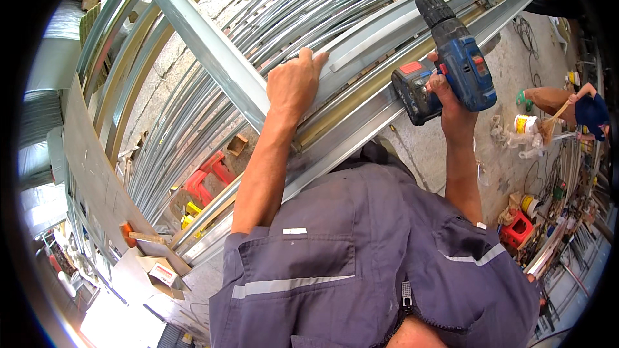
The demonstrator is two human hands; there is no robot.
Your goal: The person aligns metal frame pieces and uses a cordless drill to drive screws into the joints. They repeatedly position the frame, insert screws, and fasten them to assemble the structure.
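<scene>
My right hand [453, 104] is wrapped round the grip of a blue and black cordless drill [465, 67]. The drill's chuck points up and away over long metal profiles, and its battery [412, 90] has a red top. My left hand [293, 84] is curled over the grey metal profile [325, 80], its fingers bent and partly hidden. It sits at the corner where a crosswise light-grey profile [203, 38] meets the long one. A gold-coloured rail [351, 104] and a silver rail [361, 122] run alongside, closer to my body.
Many thin metal strips [271, 19] lie beyond the frame. Left stand an orange-headed hammer [145, 236] and an open cardboard box [161, 276]. Below the rails is a red stool [209, 177]. At right, another person [590, 109] holds a broom [548, 127] near a white bucket [525, 124].
</scene>
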